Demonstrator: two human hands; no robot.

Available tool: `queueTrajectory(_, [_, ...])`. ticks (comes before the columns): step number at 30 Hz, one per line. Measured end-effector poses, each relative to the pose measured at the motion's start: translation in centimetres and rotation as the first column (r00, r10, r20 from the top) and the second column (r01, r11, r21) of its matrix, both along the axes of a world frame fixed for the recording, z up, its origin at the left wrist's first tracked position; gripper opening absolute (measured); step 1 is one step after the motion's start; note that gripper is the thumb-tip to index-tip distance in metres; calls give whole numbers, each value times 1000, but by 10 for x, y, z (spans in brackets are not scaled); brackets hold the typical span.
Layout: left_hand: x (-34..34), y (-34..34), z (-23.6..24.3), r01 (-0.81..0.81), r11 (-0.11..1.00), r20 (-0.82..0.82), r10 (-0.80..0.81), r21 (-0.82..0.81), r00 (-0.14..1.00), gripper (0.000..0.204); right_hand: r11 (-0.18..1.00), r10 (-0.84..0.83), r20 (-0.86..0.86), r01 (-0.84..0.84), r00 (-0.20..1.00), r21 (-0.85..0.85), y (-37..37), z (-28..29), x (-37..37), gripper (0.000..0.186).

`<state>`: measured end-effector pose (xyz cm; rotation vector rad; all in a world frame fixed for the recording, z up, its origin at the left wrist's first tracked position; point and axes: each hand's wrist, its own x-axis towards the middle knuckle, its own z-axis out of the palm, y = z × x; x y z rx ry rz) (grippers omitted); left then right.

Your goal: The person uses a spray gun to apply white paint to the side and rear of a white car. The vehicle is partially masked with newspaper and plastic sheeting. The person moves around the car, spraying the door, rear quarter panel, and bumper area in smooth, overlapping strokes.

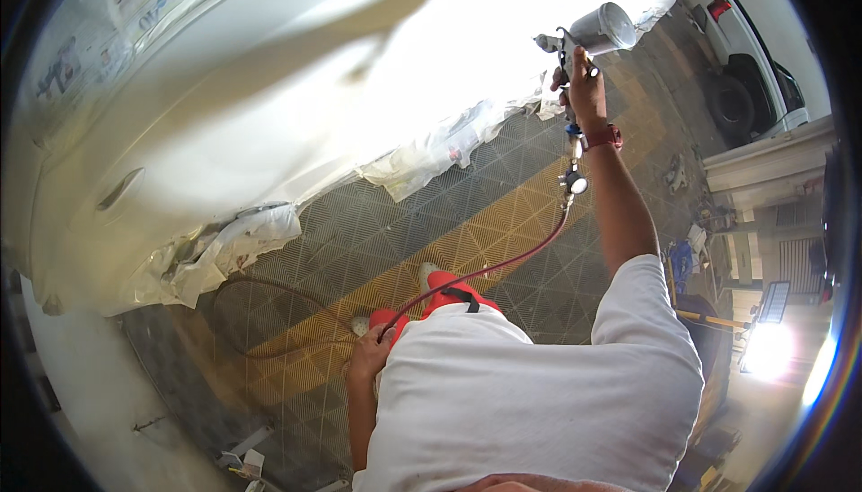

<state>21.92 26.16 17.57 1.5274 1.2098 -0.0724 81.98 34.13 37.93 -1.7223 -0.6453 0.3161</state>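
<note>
My right hand [585, 92], arm stretched out to the far right, is closed around the handle of a spray gun [566, 54]. A grey cup [607, 29] is fixed to the gun and tilts to the right; its nozzle points left at a white car body [224, 146]. Beneath the handle hang a small round gauge [577, 185] and fittings, joined to a dark red air hose [507, 263]. By my left thigh, my left hand [366, 355] is closed on that hose, which loops on over the floor to the left.
Masking paper [431, 153] hangs ragged along the car body's lower edge, and printed newspaper [81, 65] covers its upper left. Grey and yellow tiles [503, 214] make up the floor. A lit work lamp [768, 348] stands at right; another white vehicle [759, 65] is far right.
</note>
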Motion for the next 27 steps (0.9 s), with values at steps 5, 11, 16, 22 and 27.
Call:
queueTrajectory(5, [48, 19, 54, 58, 998, -19, -58, -1, 998, 39, 991, -132, 46, 133, 990, -27, -4, -2, 81, 65])
queueTrajectory(11, [60, 25, 82, 14, 999, -31, -12, 45, 999, 37, 898, -394, 192, 421, 899, -129, 8, 7, 157, 73])
queueTrajectory(16, [24, 22, 55, -121, 989, 3, 121, 89, 993, 41, 892, -451, 82, 451, 889, 29, 25, 16, 127, 66])
queueTrajectory(22, [-63, 37, 33, -105, 989, -187, 123, 106, 975, 43, 980, -196, 11, 196, 980, -17, 43, 21, -5, 66])
queueTrajectory(27, [-155, 40, 4, -214, 976, -234, 198, -46, 952, 45, 1000, -3, -62, 3, 998, -4, 62, 29, -147, 68])
